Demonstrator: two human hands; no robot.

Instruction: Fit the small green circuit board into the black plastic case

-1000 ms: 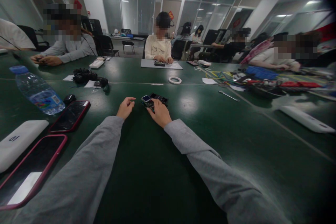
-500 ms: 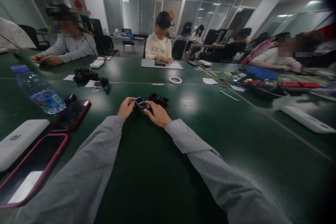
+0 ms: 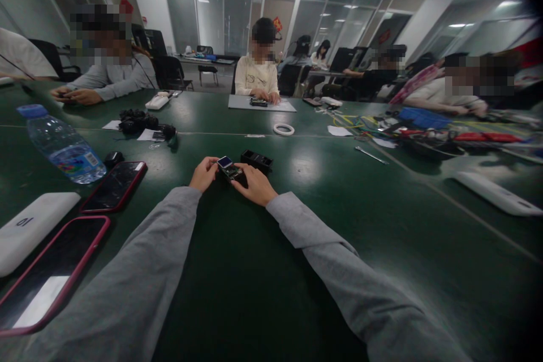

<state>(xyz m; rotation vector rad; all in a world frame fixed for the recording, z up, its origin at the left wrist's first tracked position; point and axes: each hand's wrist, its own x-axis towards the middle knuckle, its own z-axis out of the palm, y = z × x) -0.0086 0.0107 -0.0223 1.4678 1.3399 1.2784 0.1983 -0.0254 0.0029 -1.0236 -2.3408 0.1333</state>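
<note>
Between my two hands is a small circuit board with a screen (image 3: 229,167), tilted above the green table (image 3: 314,203). My left hand (image 3: 204,173) pinches its left edge near the screen, fingers closed. On the other side my right hand (image 3: 255,183) grips the board's right edge, with the thumb low and the fingers along the top. My fingers hide parts of its edges and underside. Just behind my right hand lies a black rectangular casing (image 3: 257,160), apart from the board.
At left stand a tilted water bottle (image 3: 70,150), two phones (image 3: 114,186) and a white power bank (image 3: 36,229). A tape roll (image 3: 283,129) lies ahead. To the right are a metal tool (image 3: 370,155), tangled cables and a blue tray (image 3: 424,117). A person (image 3: 257,76) sits opposite.
My right thumb has shifted slightly down along the board, so more of its surface shows. My left hand and the casing stay where they were.
</note>
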